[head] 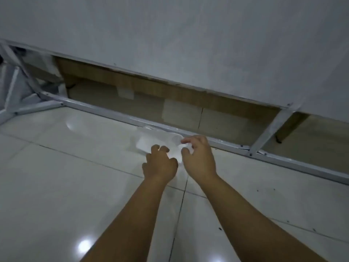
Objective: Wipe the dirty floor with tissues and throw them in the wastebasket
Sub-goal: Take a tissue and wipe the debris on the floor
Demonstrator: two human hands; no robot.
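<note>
Head camera view: a person's two bare forearms reach forward over a glossy pale tiled floor [75, 167] toward a white tissue pack [151, 141] lying on the tiles just in front of a metal floor rail [105, 112]. No brand or writing can be read on the pack, which is blurred. The left hand [160, 165] rests on the pack's near edge with fingers curled onto it; the right hand [198, 156] pinches a white tissue [186, 147] between thumb and fingers at the pack's right end. Dark specks [220, 228] dot the tiles to the right of the arms. Behind the rail, a white panel wall [188, 44] stands on a metal frame, with a brown wooden board [151, 87] visible through the gap beneath it. Ceiling light glares off the tiles near the left forearm.
</note>
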